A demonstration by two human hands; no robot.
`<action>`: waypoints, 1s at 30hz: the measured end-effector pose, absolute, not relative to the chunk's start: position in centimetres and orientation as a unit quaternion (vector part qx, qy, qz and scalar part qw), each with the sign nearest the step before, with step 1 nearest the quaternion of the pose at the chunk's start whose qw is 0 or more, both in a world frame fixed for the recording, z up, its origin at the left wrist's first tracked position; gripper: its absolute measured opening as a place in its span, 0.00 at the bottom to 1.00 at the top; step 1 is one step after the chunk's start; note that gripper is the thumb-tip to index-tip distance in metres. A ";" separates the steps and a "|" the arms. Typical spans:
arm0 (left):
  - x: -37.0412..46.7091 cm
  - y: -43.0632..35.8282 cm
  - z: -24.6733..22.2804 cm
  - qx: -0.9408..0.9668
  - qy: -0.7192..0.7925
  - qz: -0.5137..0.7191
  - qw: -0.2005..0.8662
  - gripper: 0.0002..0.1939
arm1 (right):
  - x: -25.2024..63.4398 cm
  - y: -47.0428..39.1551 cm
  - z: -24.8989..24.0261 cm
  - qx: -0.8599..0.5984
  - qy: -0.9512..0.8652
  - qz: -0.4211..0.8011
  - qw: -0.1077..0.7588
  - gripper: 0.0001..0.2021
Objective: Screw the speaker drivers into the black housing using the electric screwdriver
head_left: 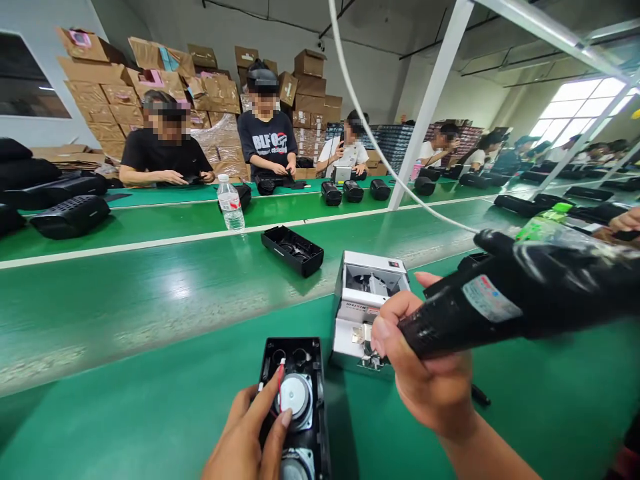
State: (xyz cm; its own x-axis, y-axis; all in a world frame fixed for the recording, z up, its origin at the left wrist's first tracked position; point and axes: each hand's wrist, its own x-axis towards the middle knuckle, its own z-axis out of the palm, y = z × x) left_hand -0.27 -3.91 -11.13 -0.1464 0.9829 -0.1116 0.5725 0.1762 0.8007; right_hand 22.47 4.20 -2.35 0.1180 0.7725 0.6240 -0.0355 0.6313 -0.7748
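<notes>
Fingers of the left hand [250, 433] rest on an open black speaker case [295, 407] at the near edge of the green table [125, 373], thumb beside the round speaker [295, 397] and its red wire [280, 387]. Just to the right, the right hand [425, 373] is wrapped tight around a black power screwdriver [510, 297], its tip at the white screw feeder box [363, 313]. Beyond lie an empty black tray [293, 250] and a water bottle [231, 203]. Farther off, people sit working before stacked cardboard boxes [125, 87].
</notes>
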 end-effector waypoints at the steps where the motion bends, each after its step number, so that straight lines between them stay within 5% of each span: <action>1: 0.0 -4.0 -10.7 0.562 0.692 0.301 0.340 0.34 | 22.3 4.0 -2.1 -0.325 -0.589 0.314 0.670 0.30; 7: 0.9 -4.3 -8.1 0.545 0.697 0.253 0.391 0.32 | 21.4 1.1 -0.1 -0.334 -0.520 0.437 0.654 0.31; 13: 1.9 -4.0 -6.2 0.539 0.718 0.189 0.397 0.33 | 19.3 -1.8 -0.6 -0.208 -0.508 0.438 0.712 0.29; 30: 2.6 -4.6 -7.5 0.544 0.732 0.215 0.348 0.31 | 17.1 -0.8 -5.4 -0.268 -0.543 0.446 0.659 0.29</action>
